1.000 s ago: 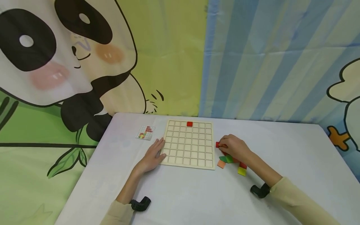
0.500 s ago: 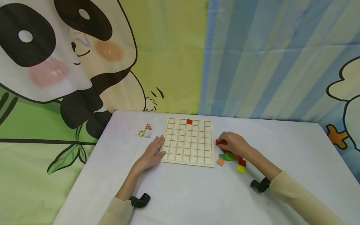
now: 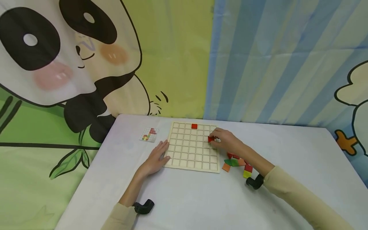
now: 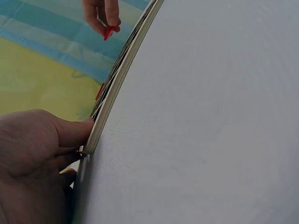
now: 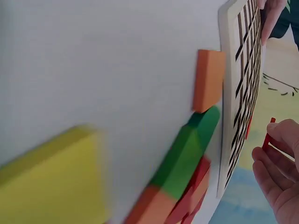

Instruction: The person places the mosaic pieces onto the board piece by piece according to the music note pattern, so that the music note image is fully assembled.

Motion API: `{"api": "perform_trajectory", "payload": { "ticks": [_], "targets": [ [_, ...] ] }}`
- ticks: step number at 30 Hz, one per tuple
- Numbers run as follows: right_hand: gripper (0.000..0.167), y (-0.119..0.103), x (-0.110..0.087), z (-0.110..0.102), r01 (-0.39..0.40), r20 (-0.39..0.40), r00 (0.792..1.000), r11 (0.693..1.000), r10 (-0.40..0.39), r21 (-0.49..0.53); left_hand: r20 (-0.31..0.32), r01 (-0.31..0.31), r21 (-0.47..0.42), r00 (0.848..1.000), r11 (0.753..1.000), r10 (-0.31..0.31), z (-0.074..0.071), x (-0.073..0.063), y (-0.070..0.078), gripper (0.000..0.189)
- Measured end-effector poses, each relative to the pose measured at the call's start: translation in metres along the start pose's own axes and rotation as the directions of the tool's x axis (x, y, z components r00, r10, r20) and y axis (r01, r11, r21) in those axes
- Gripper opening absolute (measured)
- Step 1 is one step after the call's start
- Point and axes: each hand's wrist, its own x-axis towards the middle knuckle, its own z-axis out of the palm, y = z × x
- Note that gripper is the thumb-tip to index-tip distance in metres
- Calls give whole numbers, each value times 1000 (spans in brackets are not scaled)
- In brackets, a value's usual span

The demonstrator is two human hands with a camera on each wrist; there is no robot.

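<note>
In the head view my right hand (image 3: 227, 140) is over the right side of the wooden grid board (image 3: 184, 166), pinching a red tile (image 3: 210, 139) between thumb and fingers. From the right wrist, this red tile (image 5: 268, 134) is seen edge-on and raised off the board. My left hand (image 3: 153, 159) rests along the board's left edge with fingers extended, its thumb touching the frame near the front corner. A second red tile (image 3: 194, 126) sits in a cell of the board's back row.
Right of the board lies a loose cluster: an orange tile (image 3: 226, 167), green pieces (image 3: 231, 162), red pieces (image 3: 233, 156) and a yellow tile (image 3: 247, 174). A small pattern card (image 3: 149, 134) lies left of the board. A printed curtain (image 3: 276, 64) hangs behind the white table (image 3: 187, 198).
My right hand has lifted a red tile from beside the pieces and carried it left, over the board's right columns. The left hand stays where it was.
</note>
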Motion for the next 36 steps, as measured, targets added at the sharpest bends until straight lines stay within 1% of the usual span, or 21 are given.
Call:
{"api": "perform_trajectory", "payload": {
  "ticks": [7, 10, 13, 15, 17, 21, 27, 32, 36],
  "targets": [
    [20, -17, 51, 8, 9, 60, 998, 998, -5, -55, 1, -9, 2, 1000, 1000, 9, 1, 1, -2, 66],
    [18, -20, 69, 14, 17, 103, 995, 991, -3, -133, 3, -13, -1, 1000, 1000, 13, 2, 2, -3, 66],
    [14, -20, 80, 18, 30, 145, 989, 972, 4, -234, 12, -5, -10, 1000, 1000, 5, 2, 4, -2, 67],
    [11, -19, 84, 20, 37, 162, 987, 959, 9, -280, 15, 6, -12, 1000, 1000, -5, 2, 4, -2, 67],
    [9, -18, 86, 22, 32, 166, 986, 957, 17, -290, 14, 13, -9, 1000, 1000, -13, 2, 5, -2, 68],
    [12, -16, 89, 25, 19, 164, 986, 967, 24, -255, 7, 21, -1, 1000, 1000, -21, 2, 5, -3, 67],
    [16, -13, 90, 29, 51, 157, 987, 974, -16, -222, 11, 23, 3, 1000, 1000, -23, 1, 3, -2, 67],
    [13, -13, 89, 29, 62, 129, 991, 974, -34, -220, 10, 18, -4, 1000, 1000, -18, 0, 3, -1, 67],
    [15, -15, 86, 29, 74, 92, 994, 971, -55, -226, 16, 14, -24, 1000, 1000, -14, 2, 4, -2, 67]
  ]
}}
